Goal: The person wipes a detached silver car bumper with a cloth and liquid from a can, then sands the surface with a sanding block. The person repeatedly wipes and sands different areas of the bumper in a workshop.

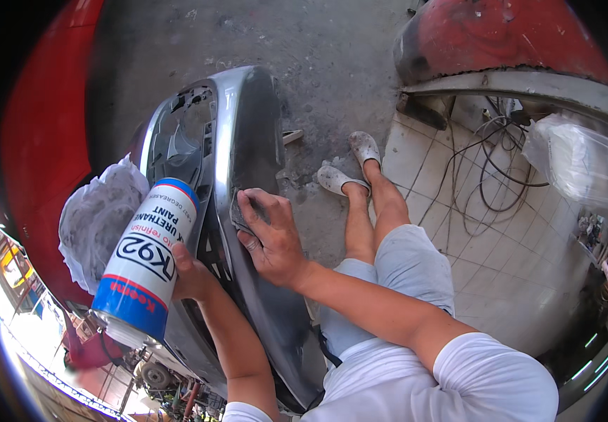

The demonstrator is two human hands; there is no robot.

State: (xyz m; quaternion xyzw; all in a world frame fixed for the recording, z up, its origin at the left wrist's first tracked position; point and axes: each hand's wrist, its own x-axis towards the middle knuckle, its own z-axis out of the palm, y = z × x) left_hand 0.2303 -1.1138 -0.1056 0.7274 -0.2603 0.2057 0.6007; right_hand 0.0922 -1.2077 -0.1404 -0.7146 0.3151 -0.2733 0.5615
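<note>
A grey and silver car bumper [230,126] stands on end in front of me, with dull dark grey patches on its surface. My left hand [193,273] grips a white cylindrical can [150,246] with blue and red bands. Its thumb lies along the can's side, while the other fingers are hidden. My right hand [272,235] presses a small dark grey piece of sandpaper [238,213] against the bumper's edge, fingers bent over it. Just beyond the can is a crumpled white cloth [100,214] with grey smudges; what supports it is hidden.
Red car bodywork [47,141] rises at the left. Another red and white body panel [508,42] stands at the upper right. Dark cables [497,169] lie looped on the tiled floor [472,260], beside clear plastic wrapping [585,158]. My feet rest near the bumper.
</note>
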